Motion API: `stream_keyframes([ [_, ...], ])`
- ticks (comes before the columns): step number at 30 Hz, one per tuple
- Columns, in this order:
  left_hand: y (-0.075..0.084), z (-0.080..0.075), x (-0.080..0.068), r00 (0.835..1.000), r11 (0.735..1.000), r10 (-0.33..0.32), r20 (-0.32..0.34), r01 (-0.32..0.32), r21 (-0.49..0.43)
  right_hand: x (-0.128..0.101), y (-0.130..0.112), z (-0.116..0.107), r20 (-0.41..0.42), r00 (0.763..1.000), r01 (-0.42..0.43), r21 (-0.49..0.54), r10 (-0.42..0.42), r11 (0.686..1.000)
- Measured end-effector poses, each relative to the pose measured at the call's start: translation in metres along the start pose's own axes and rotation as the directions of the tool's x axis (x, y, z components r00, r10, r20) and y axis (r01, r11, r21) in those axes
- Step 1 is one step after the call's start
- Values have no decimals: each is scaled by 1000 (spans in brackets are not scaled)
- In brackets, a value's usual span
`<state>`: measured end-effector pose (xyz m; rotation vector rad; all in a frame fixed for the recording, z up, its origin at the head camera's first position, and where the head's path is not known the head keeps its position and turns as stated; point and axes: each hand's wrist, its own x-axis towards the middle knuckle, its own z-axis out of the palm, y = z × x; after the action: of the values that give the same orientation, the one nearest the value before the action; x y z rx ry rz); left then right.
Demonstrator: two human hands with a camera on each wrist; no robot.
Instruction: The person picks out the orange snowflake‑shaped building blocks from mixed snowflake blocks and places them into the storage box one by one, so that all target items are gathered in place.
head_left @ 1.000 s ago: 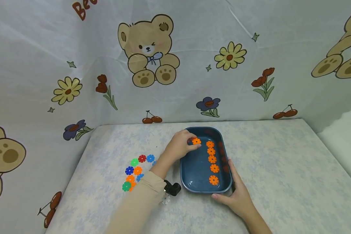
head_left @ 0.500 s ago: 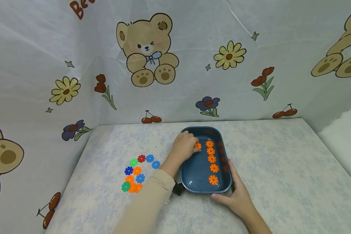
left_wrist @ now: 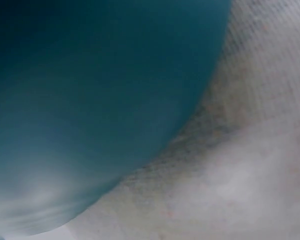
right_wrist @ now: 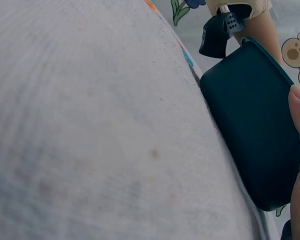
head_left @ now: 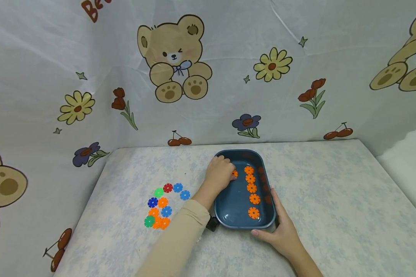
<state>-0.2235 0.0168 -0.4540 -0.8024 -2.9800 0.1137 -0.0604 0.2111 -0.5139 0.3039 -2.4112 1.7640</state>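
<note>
Near frame centre, the left hand (head_left: pixel 219 173) pinches an orange disc (head_left: pixel 235 173) inside the blue tray (head_left: pixel 228 209); lower right, the right hand (head_left: pixel 282 232) lies spread along the tray's corner — a sideways push there could jar the row of orange discs (head_left: pixel 251 188) out of line.

We note a table (head_left: pixel 332 200), its surface pale, mottled blue-grey. A rounded-corner dark blue tray (head_left: pixel 228 209) stands on it. Left of the tray in the head view we count eleven flat notched discs, loosely clustered: four orange discs (head_left: pixel 163 202), three light blue discs (head_left: pixel 185 195), two green discs (head_left: pixel 158 192), one red disc (head_left: pixel 168 187), one dark blue disc (head_left: pixel 152 202). Lowest ones overlap or touch.
</note>
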Motion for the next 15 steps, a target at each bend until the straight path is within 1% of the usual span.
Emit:
stream_keyframes([
  [6, 0, -1, 0, 1000, 1000, -9, 0, 9, -11, 0, -1, 0, -1, 1000, 7, -8, -7, 1000],
  [8, 0, -1, 0, 1000, 1000, -7, -8, 7, -16, 1, -2, 0, -1, 1000, 5, -8, -5, 1000],
  [10, -1, 0, 0, 1000, 999, -2, -29, 1, -47, 1, -2, 0, 0, 1000, 0, -8, 0, 1000],
  [12, -3, 0, -1, 998, 992, 2, -68, -11, -129, 1, -2, 0, 0, 1000, -5, -6, 5, 1000],
  [13, -5, 1, -2, 996, 983, 3, -92, -20, -185, 0, -2, 0, 1, 1000, -7, -6, 7, 1000],
  [14, -7, 1, -4, 994, 967, 1, -113, -29, -251, 0, -2, 0, 2, 1000, -7, -9, 7, 1000],
  [15, -9, 2, -5, 991, 945, -3, -132, -40, -324, 0, -1, 0, 3, 1000, -7, -12, 7, 1000],
])
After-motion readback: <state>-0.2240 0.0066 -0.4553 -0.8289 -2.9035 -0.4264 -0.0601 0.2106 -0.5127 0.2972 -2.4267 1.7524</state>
